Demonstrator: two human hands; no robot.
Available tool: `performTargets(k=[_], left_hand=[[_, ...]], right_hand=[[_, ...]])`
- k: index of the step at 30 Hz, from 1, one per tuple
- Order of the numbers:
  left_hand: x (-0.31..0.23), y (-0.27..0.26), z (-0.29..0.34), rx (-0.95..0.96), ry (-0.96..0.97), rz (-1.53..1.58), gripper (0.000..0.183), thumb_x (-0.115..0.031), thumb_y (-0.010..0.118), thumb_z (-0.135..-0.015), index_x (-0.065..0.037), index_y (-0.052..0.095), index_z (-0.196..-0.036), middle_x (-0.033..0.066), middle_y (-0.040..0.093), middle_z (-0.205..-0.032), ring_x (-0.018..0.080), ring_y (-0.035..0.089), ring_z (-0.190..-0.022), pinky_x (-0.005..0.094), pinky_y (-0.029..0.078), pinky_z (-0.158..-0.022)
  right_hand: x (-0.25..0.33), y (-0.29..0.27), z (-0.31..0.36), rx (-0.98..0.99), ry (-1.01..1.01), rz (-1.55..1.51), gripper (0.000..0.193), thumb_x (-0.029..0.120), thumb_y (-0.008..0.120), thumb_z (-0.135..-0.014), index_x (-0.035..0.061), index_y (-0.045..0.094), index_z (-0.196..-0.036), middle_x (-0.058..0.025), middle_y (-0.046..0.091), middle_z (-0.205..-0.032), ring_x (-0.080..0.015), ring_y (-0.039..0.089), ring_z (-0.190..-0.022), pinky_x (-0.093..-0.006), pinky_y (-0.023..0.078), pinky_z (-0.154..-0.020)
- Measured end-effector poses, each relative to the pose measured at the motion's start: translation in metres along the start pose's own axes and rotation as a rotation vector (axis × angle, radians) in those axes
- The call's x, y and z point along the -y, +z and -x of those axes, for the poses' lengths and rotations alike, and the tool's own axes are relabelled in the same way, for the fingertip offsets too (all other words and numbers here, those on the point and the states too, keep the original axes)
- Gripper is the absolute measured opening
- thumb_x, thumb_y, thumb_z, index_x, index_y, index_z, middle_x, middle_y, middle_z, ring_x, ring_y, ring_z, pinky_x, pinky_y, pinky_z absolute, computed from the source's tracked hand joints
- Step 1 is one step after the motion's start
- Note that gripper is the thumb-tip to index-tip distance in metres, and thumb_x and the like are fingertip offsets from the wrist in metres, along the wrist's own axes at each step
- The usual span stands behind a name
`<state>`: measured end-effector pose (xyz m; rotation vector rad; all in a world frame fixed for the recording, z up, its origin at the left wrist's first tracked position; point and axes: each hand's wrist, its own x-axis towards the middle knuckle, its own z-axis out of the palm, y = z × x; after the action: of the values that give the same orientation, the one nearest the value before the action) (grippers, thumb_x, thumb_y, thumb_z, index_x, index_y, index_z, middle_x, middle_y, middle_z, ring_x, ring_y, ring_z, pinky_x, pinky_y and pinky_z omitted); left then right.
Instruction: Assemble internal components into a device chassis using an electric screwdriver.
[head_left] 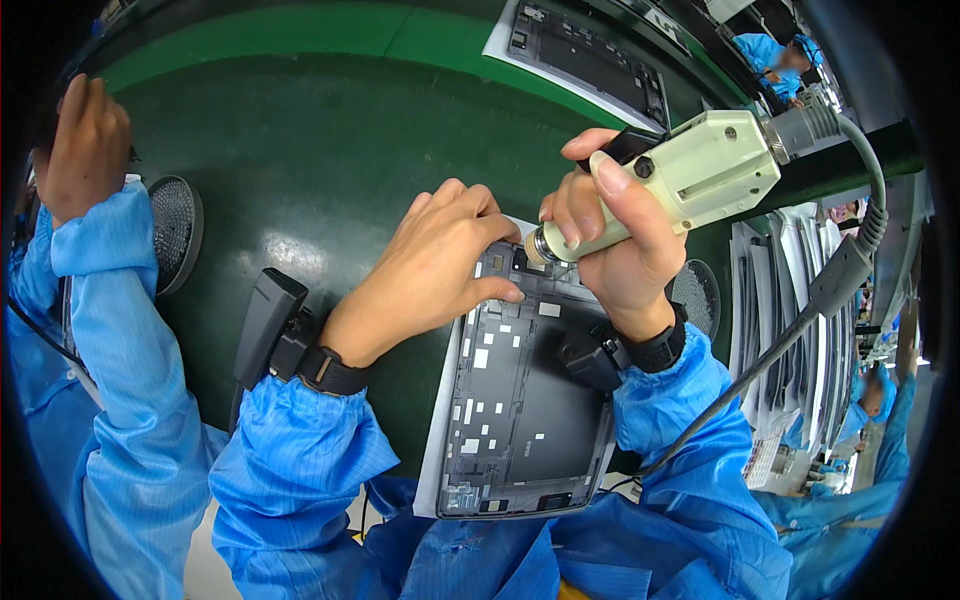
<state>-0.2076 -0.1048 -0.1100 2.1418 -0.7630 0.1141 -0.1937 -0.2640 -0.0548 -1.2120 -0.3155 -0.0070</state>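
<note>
Head view: right hand [620,250] grips cream electric screwdriver [680,180]; left hand [440,265], fingers curled, presses grey tablet chassis [525,400].

- Cream electric screwdriver [690,180]: gripped in the right hand [620,250], tilted, metal tip down-left at the frame's top edge, grey cable trailing from its back.
- Dark grey tablet frame [525,400]: flat, its top edge under the left hand [440,265] fingertips.

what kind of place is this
Most likely an electronics assembly line: the right hand holds a cream corded electric screwdriver over a grey open tablet chassis on a green conveyor belt, among blue-smocked workers.
</note>
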Motion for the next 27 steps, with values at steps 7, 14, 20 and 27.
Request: performTargets(k=[7,14,20,27], left_hand=[[-0.0002,0.0013,0.0005,-0.008,0.009,-0.010,0.045,-0.024,0.078,-0.058,-0.002,0.063,-0.095,0.0071,0.052,-0.088,0.0253,0.047,-0.088,0.0360,0.037,-0.080],[0.0012,0.0025,0.0005,-0.018,0.020,-0.012,0.044,-0.024,0.078,-0.059,-0.002,0.063,-0.094,0.0072,0.052,-0.089,0.0254,0.047,-0.089,0.0361,0.037,-0.081],[0.0052,0.0039,0.0003,-0.005,0.022,-0.029,0.044,-0.024,0.078,-0.059,-0.002,0.063,-0.094,0.0071,0.052,-0.089,0.0255,0.047,-0.090,0.0363,0.037,-0.082],[-0.0043,0.0006,0.0068,-0.026,0.029,-0.085,0.041,-0.022,0.076,-0.063,-0.003,0.062,-0.096,0.0071,0.053,-0.091,0.0256,0.048,-0.091,0.0359,0.037,-0.079]], right_hand=[[-0.0005,0.0001,0.0001,0.005,-0.004,0.002,0.021,0.010,0.060,-0.079,-0.0080,0.059,-0.090,-0.0030,0.049,-0.053,-0.0103,0.047,-0.047,-0.0285,0.048,-0.055],[0.0006,0.0016,0.0000,-0.001,-0.019,0.112,0.024,0.015,0.054,-0.081,-0.0066,0.055,-0.091,-0.0018,0.044,-0.051,-0.0113,0.044,-0.047,-0.0301,0.046,-0.057],[-0.0051,0.0003,-0.0022,0.060,-0.030,0.145,0.020,0.016,0.055,-0.081,-0.0036,0.055,-0.085,-0.0015,0.044,-0.051,-0.0113,0.044,-0.046,-0.0290,0.044,-0.054],[-0.0055,0.0076,0.0059,0.104,-0.057,0.186,0.018,0.015,0.055,-0.082,-0.0031,0.054,-0.082,-0.0007,0.044,-0.052,-0.0105,0.045,-0.047,-0.0268,0.045,-0.054]])
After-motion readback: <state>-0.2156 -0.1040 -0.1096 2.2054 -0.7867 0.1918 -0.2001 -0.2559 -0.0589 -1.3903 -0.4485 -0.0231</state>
